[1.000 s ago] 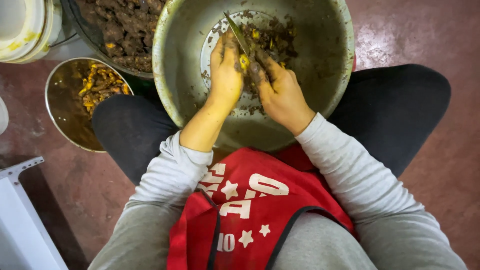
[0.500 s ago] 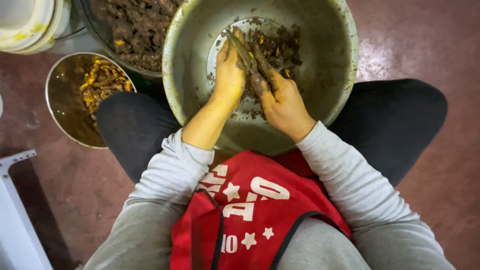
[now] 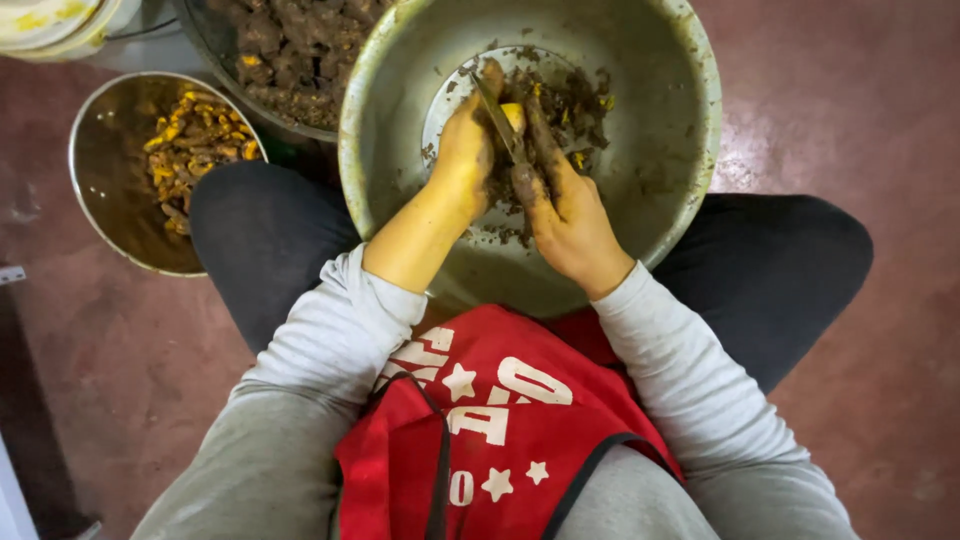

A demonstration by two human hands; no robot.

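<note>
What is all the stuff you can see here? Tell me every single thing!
big bowl: one, silver metal, between the knees
peelings: a pile, brown and muddy, inside the big bowl
root: one, yellow where peeled, in the left hand
knife: one, thin blade, against the root
small bowl: one, silver metal, on the floor at left
yellow pieces: many, in the small bowl
dark bowl: one, at top, full of brown muddy roots
white tub: one, top left corner
floor: reddish brown
apron: one, red
left hand: muddy, holds the root
right hand: muddy, works the knife
</note>
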